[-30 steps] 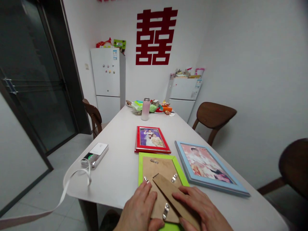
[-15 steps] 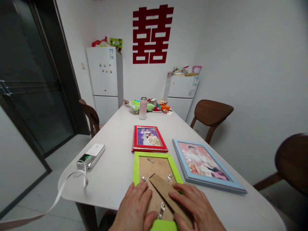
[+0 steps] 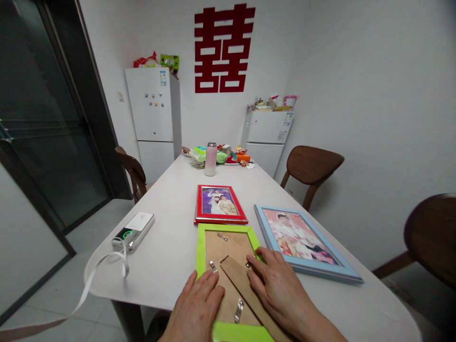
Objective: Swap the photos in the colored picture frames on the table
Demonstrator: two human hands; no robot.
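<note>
A lime-green photo frame [image 3: 201, 247] lies face down on the table, its brown backboard [image 3: 228, 244] up. Small metal clips hold the board's edges: a top clip [image 3: 222, 236], a left clip [image 3: 213, 266] and a bottom clip [image 3: 239, 310]. A brown stand leg [image 3: 237, 280] slants across the backboard toward the lower right. My left hand [image 3: 199, 304] lies flat over the frame's lower left side, fingers stretched out. With thumb and index finger, my right hand [image 3: 280, 285] pinches at the right metal clip [image 3: 248, 264], mostly covered by the fingertips.
Beyond the green frame lies a red photo frame [image 3: 195, 204]; a blue photo frame [image 3: 320, 273] is to the right. A phone-like device [image 3: 133, 232] with a white strap [image 3: 96, 275] lies left. A pink bottle [image 3: 211, 160] stands farther back. Brown chairs [image 3: 311, 164] flank the table [image 3: 167, 266].
My right hand has moved up from the stand leg to the right clip, uncovering more of the leg. My left hand stays at the left side. The view has shifted slightly.
</note>
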